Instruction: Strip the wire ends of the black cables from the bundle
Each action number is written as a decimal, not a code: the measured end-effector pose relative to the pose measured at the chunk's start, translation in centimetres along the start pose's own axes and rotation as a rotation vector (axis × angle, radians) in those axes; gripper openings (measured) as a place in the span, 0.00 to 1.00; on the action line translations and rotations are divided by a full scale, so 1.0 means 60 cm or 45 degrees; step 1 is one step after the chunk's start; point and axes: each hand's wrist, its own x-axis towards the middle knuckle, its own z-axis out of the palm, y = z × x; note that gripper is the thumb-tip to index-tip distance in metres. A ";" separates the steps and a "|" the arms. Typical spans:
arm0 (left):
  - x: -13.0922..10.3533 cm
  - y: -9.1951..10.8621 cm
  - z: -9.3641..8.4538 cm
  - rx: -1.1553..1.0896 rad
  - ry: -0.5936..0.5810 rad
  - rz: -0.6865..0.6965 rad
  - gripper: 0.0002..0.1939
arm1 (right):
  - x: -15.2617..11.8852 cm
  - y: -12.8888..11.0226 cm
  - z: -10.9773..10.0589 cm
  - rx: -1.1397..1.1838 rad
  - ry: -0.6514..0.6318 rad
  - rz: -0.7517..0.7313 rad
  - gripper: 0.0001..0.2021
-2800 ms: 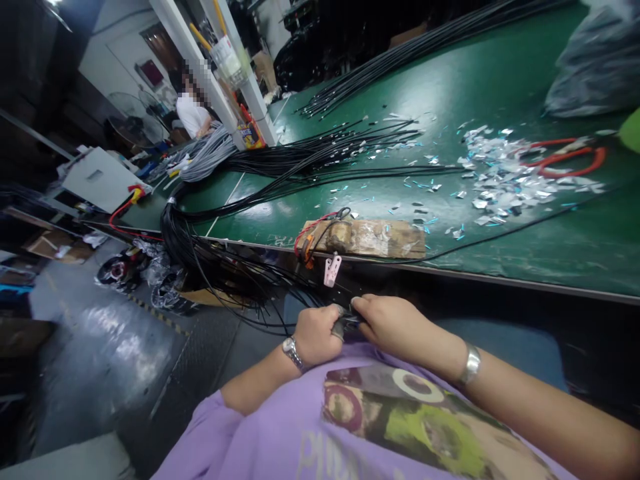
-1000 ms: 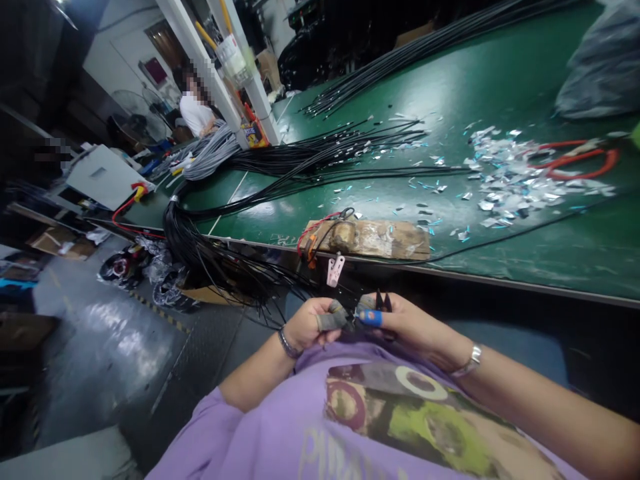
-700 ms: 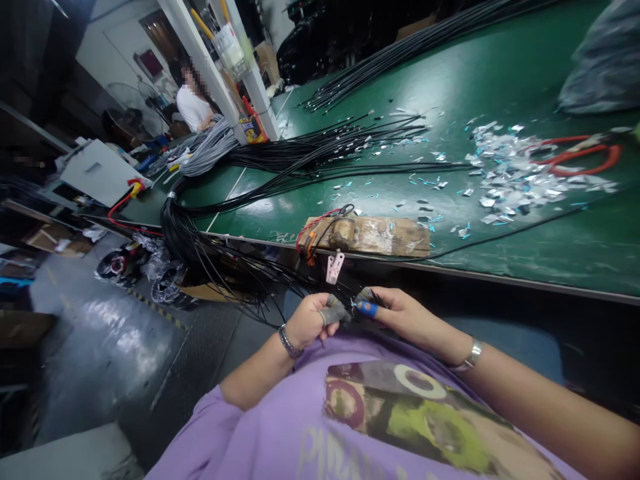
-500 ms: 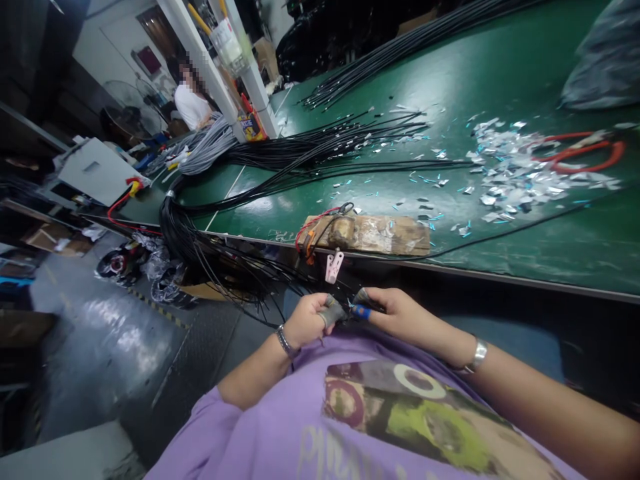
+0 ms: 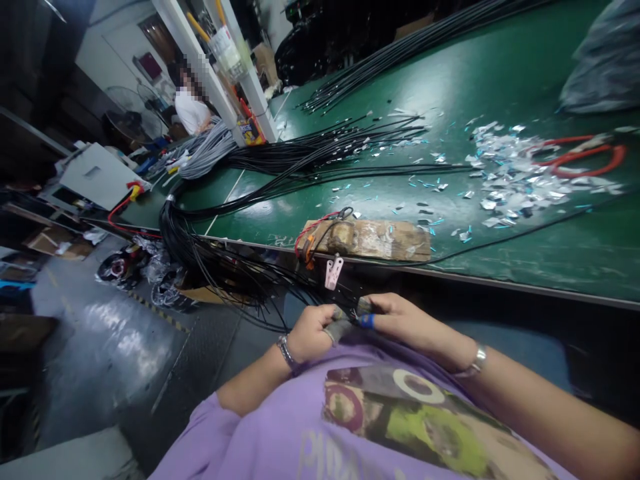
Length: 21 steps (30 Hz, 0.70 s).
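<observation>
My left hand (image 5: 316, 331), with grey wraps on its fingertips, is closed in a pinch at the front of my body. Close against it, my right hand (image 5: 403, 323), which has grey and blue wraps on its fingers, pinches too. Between the fingertips shows the end of a black cable (image 5: 354, 313) with thin light strands; its detail is small and dark. Many black cables (image 5: 200, 257) hang over the bench edge from a tied bundle and run toward my hands. Just above my hands, a pink clip (image 5: 333, 272) hangs at the bench edge by a wooden block (image 5: 400, 241).
The green bench (image 5: 280, 223) carries black cable bunches (image 5: 310, 148), foil scraps (image 5: 505, 173), an orange-red loop (image 5: 590, 160) and a plastic bag (image 5: 605, 67). A metal post (image 5: 200, 73) rises from it. A person in white (image 5: 191, 112) sits farther back.
Both hands have shifted slightly down and closer together, their fingertips still pinched at the cable end. The view has tilted a little; the bench items stay in place.
</observation>
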 end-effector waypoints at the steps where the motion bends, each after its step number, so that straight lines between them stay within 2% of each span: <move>1: 0.004 -0.005 -0.005 -0.187 -0.132 -0.035 0.23 | 0.000 0.004 0.002 0.233 -0.053 0.023 0.10; 3: 0.011 -0.010 -0.013 -0.408 -0.329 -0.103 0.29 | 0.002 0.007 0.006 0.476 -0.108 0.037 0.11; 4: 0.015 -0.011 -0.015 -0.424 -0.339 -0.128 0.29 | 0.004 0.007 0.006 0.450 -0.106 0.035 0.10; 5: 0.017 -0.009 -0.015 -0.374 -0.288 -0.148 0.27 | 0.007 0.006 0.006 0.313 -0.067 0.035 0.09; 8: 0.018 0.004 -0.007 0.148 -0.039 -0.127 0.13 | 0.014 -0.003 -0.002 -0.514 0.071 -0.008 0.06; 10: 0.015 0.012 -0.001 0.561 0.056 -0.054 0.05 | 0.016 -0.005 -0.005 -0.793 0.144 -0.028 0.06; 11: 0.013 0.013 0.001 0.667 0.071 -0.023 0.04 | 0.015 -0.004 -0.005 -0.845 0.165 -0.033 0.06; 13: 0.013 0.007 -0.002 0.571 0.026 -0.022 0.06 | 0.012 0.004 -0.002 -0.683 0.143 -0.019 0.06; 16: 0.018 -0.013 -0.012 -0.095 -0.223 -0.141 0.19 | 0.005 0.020 0.008 0.128 -0.018 0.050 0.10; 18: 0.022 -0.022 -0.016 -0.424 -0.367 -0.164 0.27 | 0.002 0.025 0.012 0.523 -0.064 0.072 0.12; 20: 0.024 -0.021 -0.016 -0.465 -0.313 -0.153 0.27 | 0.002 0.022 0.007 0.535 -0.046 0.072 0.13; 21: 0.022 -0.017 -0.015 -0.379 -0.225 -0.138 0.24 | 0.002 0.017 0.002 0.381 -0.011 0.059 0.13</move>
